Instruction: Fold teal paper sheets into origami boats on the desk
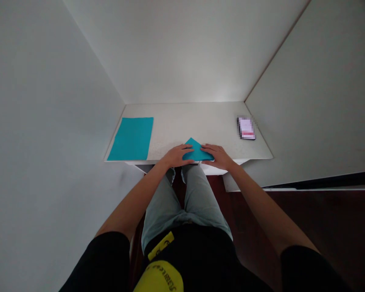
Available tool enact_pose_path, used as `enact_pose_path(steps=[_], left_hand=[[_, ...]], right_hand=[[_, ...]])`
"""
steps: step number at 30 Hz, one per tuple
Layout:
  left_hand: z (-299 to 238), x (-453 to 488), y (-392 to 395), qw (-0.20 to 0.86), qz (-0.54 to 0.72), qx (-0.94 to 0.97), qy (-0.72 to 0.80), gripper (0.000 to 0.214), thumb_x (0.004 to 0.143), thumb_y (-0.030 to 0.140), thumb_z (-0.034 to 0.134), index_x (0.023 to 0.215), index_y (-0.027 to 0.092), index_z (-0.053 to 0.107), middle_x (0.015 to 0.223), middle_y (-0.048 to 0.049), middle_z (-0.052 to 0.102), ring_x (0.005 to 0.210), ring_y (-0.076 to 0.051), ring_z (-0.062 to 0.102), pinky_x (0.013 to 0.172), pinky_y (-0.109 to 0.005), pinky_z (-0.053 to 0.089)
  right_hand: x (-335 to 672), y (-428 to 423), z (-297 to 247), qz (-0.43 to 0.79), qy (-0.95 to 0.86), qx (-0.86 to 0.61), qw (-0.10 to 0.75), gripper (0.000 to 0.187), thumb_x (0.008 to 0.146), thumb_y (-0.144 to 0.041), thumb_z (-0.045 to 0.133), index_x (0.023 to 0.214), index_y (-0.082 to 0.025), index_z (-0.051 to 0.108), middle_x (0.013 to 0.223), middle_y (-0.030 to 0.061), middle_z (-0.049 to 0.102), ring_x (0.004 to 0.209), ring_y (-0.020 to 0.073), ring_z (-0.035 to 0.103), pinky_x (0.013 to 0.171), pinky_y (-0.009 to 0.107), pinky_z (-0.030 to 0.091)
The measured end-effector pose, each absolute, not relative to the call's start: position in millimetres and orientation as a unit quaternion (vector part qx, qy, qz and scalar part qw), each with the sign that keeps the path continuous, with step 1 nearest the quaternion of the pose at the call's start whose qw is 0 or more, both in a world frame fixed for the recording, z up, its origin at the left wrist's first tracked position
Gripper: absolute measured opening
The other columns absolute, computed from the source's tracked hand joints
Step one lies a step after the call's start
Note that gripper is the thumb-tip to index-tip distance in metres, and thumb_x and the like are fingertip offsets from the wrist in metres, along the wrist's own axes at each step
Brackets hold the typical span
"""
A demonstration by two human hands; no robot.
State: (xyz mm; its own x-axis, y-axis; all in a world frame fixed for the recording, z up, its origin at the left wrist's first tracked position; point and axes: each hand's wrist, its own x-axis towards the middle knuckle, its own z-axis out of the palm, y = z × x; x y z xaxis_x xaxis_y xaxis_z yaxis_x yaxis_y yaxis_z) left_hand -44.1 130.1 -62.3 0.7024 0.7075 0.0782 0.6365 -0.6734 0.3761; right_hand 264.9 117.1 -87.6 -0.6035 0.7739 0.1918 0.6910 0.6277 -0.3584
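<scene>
A small teal paper folded into a pointed shape (196, 149) lies at the front edge of the white desk (197, 121). My left hand (177, 156) rests flat on its left side with the fingers stretched out. On the right side, my right hand (218, 156) presses down the same way, fingers laid flat on the paper. The paper's point faces away from me, between the two hands.
A flat teal sheet (131, 138) lies at the desk's left end. A phone (246, 128) rests near the right back corner. White walls close in the desk on the left, back and right. My legs are under the front edge.
</scene>
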Motion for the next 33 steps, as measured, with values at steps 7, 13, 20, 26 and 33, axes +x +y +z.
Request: enact_pose_path(steps=[7,13,20,26,33], left_hand=[[-57.9,-50.2,128.9,0.194,0.111,0.895,0.386,0.057,0.093,0.049,0.078,0.144,0.026,0.067,0.160,-0.0087,0.063,0.148,-0.026,0.060,0.125,-0.039,0.048],[-40.2,-43.3,139.1,0.151,0.073,0.870,0.463,0.037,0.104,0.035,0.061,0.139,0.027,0.071,0.138,-0.0052,0.078,0.124,-0.027,0.074,0.108,-0.038,0.057],[-43.2,-20.1,112.3,0.032,0.101,0.873,0.476,0.038,0.107,0.017,0.050,0.139,0.024,0.070,0.149,-0.0120,0.069,0.137,-0.030,0.064,0.119,-0.049,0.047],[-69.8,-2.5,74.2,0.056,0.125,0.877,0.460,0.054,0.110,0.043,0.051,0.158,0.018,0.056,0.168,-0.0129,0.053,0.159,-0.030,0.045,0.133,-0.051,0.034],[-79.0,-10.5,68.6,0.046,0.118,0.861,0.493,0.063,0.108,0.056,0.054,0.162,0.024,0.054,0.178,-0.0123,0.037,0.168,-0.034,0.029,0.137,-0.058,0.026]], right_hand=[[265.1,118.2,-90.6,0.146,-0.880,-0.409,0.191,0.053,0.108,-0.056,0.056,0.151,-0.029,0.068,0.157,0.0084,0.066,0.149,0.0343,0.058,0.122,0.058,0.047],[254.8,129.7,-89.9,0.175,-0.840,-0.458,0.233,0.042,0.110,-0.047,0.050,0.130,-0.027,0.080,0.131,0.0069,0.081,0.125,0.0326,0.073,0.111,0.055,0.056],[243.1,131.9,-85.6,0.137,-0.818,-0.507,0.235,0.040,0.108,-0.042,0.054,0.139,-0.023,0.073,0.127,0.0124,0.078,0.116,0.0343,0.072,0.104,0.052,0.056],[215.6,105.8,-71.8,0.022,-0.811,-0.553,0.190,0.044,0.111,-0.032,0.049,0.151,-0.023,0.065,0.154,0.0167,0.064,0.138,0.0375,0.059,0.113,0.055,0.047],[196.6,72.3,-86.7,0.074,-0.859,-0.481,0.159,0.058,0.115,-0.041,0.037,0.167,-0.017,0.048,0.169,0.0149,0.051,0.157,0.0302,0.048,0.129,0.052,0.039]])
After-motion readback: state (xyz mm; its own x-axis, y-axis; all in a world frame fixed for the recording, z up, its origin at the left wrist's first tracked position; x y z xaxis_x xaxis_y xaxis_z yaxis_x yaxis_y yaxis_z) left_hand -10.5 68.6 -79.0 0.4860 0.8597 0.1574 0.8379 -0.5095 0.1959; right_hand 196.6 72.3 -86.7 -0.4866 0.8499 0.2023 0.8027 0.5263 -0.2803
